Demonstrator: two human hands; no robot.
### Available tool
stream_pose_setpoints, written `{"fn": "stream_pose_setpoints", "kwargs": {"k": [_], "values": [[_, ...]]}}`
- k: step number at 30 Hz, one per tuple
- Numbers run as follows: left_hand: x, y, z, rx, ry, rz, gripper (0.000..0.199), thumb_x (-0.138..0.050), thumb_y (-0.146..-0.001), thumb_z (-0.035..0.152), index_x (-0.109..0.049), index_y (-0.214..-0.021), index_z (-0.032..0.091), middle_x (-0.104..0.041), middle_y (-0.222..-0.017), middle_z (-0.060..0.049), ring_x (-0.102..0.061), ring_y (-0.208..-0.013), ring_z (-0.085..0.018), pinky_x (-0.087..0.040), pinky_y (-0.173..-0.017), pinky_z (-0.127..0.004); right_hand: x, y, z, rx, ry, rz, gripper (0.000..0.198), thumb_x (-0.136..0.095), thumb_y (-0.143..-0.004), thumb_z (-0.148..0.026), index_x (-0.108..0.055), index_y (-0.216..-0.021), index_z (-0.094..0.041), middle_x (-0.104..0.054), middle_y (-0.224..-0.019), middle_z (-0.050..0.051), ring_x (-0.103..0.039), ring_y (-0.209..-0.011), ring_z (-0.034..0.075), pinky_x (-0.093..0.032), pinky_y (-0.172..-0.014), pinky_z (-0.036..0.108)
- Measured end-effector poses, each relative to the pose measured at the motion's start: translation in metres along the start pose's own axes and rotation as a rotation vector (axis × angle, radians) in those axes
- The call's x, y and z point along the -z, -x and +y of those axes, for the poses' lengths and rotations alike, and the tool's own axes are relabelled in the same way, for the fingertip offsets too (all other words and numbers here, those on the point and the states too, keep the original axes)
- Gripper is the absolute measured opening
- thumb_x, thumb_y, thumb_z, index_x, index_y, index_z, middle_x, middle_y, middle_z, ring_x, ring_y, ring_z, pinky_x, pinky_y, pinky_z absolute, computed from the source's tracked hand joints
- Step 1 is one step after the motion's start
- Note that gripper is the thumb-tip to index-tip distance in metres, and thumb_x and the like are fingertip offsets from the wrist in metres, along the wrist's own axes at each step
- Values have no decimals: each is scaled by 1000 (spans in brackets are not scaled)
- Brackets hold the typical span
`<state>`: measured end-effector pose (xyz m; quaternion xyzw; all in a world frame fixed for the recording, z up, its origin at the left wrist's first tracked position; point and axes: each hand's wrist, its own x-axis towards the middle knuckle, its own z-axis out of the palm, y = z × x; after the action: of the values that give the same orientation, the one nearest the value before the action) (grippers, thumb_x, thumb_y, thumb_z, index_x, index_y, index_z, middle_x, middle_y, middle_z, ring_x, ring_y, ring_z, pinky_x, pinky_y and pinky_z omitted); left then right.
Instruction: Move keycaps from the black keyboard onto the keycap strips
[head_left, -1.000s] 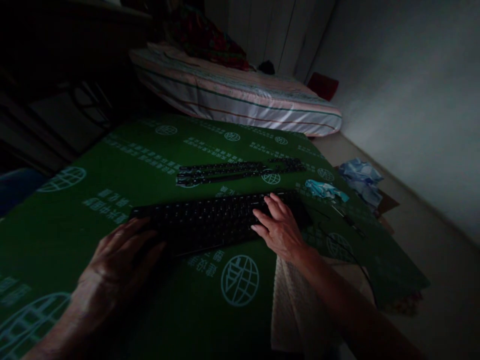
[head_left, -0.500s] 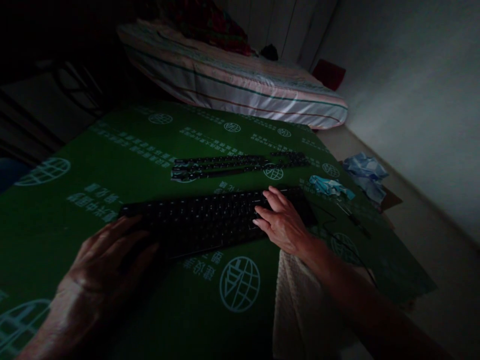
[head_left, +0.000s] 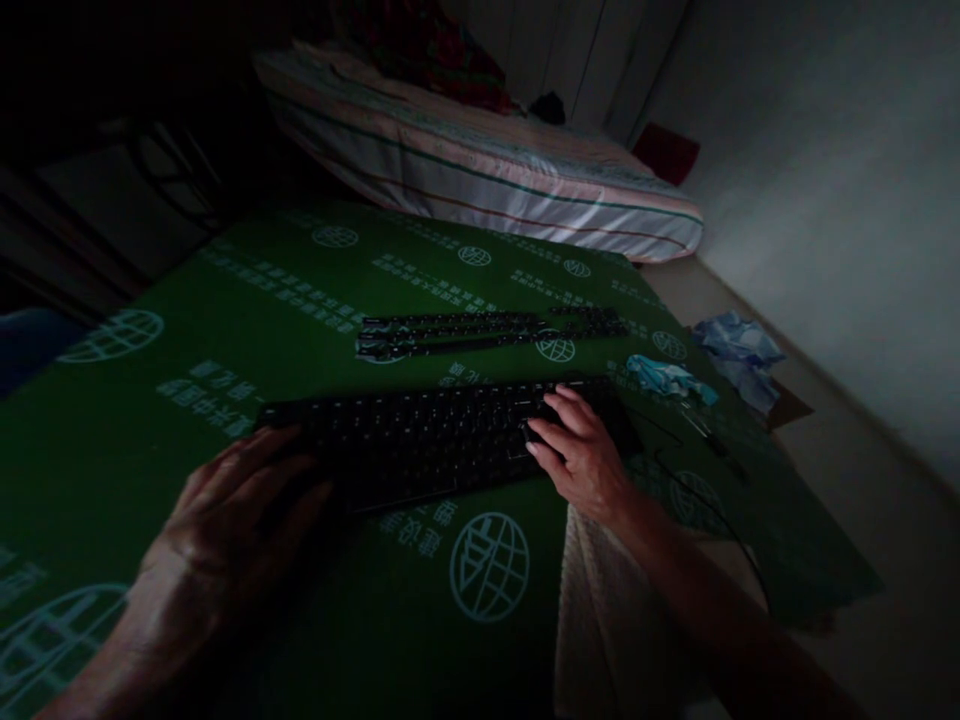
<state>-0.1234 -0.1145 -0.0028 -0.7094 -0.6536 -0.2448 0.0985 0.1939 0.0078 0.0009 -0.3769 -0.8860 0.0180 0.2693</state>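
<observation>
A black computer keyboard (head_left: 420, 430) lies across the green tabletop in dim light. My left hand (head_left: 225, 520) rests palm down at its left end, fingers stretched over the corner, fingertips lost in shadow. Over the right part of the keys is my right hand (head_left: 581, 455). Its fingers are apart and bent a little, with the tips touching the keys and nothing visible in them. Behind the keyboard, loose black keycaps (head_left: 450, 330) are laid out in rows. Below my right wrist hangs a beige cloth (head_left: 600, 620).
To the right of the keyboard lie a crumpled turquoise wrapper (head_left: 671, 380), a thin dark tool (head_left: 709, 435) and a black cable (head_left: 712, 505). A bed (head_left: 480, 180) stands beyond the green table (head_left: 300, 310). Crumpled bluish plastic (head_left: 739, 345) sits past the right edge.
The whole view has shifted slightly, so everything appears a little farther right. My right hand stays over the right-hand keys with a small change of finger position. The left hand remains on the keyboard's end.
</observation>
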Motion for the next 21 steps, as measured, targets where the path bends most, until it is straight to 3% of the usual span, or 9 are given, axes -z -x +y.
{"fn": "stream_pose_setpoints", "kwargs": {"k": [21], "values": [[-3,4,-5,28,-11,-28,36,-38,-89,43,-60,-98,17,-54,-124,-15,-47,-119,-34,-41,-95,-51,8,13,-10,66,7,1,22,-55,-86,-25,-66,-103,-17,-52,-128,15,-38,-129,29,-43,-99,51]]}}
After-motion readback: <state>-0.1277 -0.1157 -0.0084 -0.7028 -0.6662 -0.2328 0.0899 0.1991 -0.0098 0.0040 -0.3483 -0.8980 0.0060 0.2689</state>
